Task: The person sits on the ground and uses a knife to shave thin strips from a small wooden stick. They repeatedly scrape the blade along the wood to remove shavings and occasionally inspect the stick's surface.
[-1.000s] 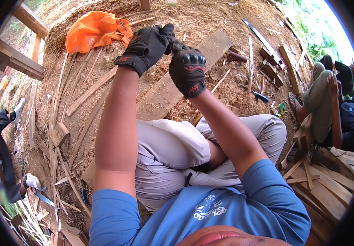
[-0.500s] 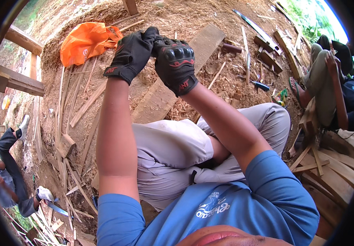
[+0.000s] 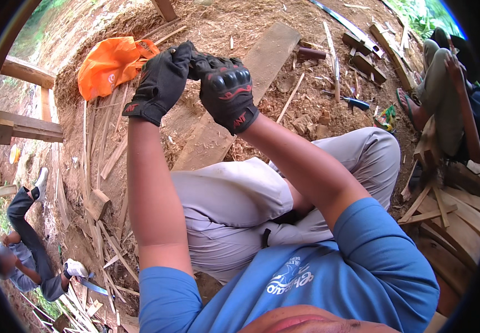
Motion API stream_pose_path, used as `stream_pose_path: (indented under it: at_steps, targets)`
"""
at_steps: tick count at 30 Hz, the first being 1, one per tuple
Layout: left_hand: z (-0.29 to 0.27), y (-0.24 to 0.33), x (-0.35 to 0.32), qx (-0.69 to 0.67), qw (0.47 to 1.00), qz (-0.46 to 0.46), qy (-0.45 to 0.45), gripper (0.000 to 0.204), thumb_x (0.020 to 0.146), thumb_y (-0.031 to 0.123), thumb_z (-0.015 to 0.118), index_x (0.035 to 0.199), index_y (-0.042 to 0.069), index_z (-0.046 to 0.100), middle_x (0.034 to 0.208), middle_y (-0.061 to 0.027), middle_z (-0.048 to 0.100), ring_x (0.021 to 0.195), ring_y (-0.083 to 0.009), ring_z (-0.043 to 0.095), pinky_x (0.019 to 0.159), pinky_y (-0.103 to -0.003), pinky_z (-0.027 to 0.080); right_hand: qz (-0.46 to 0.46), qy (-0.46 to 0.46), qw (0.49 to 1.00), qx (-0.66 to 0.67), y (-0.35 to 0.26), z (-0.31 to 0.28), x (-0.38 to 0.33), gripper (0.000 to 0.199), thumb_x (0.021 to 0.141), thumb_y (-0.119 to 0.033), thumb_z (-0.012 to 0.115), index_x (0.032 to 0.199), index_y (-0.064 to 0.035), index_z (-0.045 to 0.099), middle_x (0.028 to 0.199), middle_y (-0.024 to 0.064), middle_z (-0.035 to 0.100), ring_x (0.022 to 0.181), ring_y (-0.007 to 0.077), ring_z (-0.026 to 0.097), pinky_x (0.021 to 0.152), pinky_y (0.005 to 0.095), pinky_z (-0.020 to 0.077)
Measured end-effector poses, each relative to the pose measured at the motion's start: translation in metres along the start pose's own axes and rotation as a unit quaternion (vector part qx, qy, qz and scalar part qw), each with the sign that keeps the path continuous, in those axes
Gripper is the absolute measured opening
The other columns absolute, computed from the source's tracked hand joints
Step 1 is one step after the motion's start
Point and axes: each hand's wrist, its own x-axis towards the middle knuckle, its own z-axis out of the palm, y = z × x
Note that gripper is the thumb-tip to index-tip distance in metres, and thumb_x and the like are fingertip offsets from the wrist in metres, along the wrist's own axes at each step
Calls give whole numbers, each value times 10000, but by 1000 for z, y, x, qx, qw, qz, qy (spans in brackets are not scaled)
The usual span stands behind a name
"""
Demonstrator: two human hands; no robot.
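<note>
Both my hands wear black gloves with red marks and are raised together in front of me, above a wide wooden plank (image 3: 276, 53). My left hand (image 3: 162, 83) has its fingers bent over toward the right one. My right hand (image 3: 224, 89), a hard black knuckle guard on its back, is closed, its fingertips meeting the left hand's fingers. Whatever lies between the fingertips, if anything, is hidden. Left of my left hand an orange plastic bag (image 3: 104, 69) lies on the shavings.
At the right lie wooden hand planes (image 3: 367, 67), a long saw blade (image 3: 351, 28) and a blue-handled tool (image 3: 356, 103). One person sits at far right (image 3: 437, 83), another at lower left (image 3: 26, 258). A timber frame (image 3: 23, 125) stands left; wood strips (image 3: 93, 166) litter the ground.
My joined hands have shifted slightly left and down in the picture, still touching. The view has tilted a little. The person at lower left has changed posture.
</note>
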Motion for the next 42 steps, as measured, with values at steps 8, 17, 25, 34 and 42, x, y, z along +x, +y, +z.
stream_pose_path:
  at_steps: [8,17,25,34,42]
  targets:
    - [6,18,14,-12,990,-109,-84,770,1100,632,307,872,69,780,762,-99,778,843,-338,750,873,-454,569,0,-68,997,-42,61,27,-58,424,917,-89,603,1331,-82,696,885,107,752,765,251,724,691,413,524]
    - [6,13,16,23,991,-110,-68,803,1082,659,287,836,87,795,822,-165,766,910,-419,725,914,-508,555,45,-79,993,-72,56,32,-68,458,905,-30,585,1343,-90,702,970,112,787,761,265,744,729,395,559]
    - [2,21,1,30,998,-57,-8,752,1087,648,318,928,86,791,863,-144,779,950,-428,720,916,-500,553,-3,14,1000,19,24,10,-9,227,885,-37,590,1028,-87,759,752,113,704,653,281,687,635,438,534]
    - [13,24,12,17,995,-85,-50,734,1087,632,396,803,110,826,780,-100,786,801,-268,760,844,-385,574,21,-51,998,-32,62,20,-56,305,941,-55,574,1176,-95,763,802,109,733,670,278,708,651,428,543]
    - [7,25,14,-9,994,-98,-51,608,1093,553,461,918,84,807,789,-127,781,829,-287,767,834,-402,585,-3,6,999,-51,61,30,-60,402,939,-97,587,1323,-87,708,756,83,710,661,278,693,666,418,534]
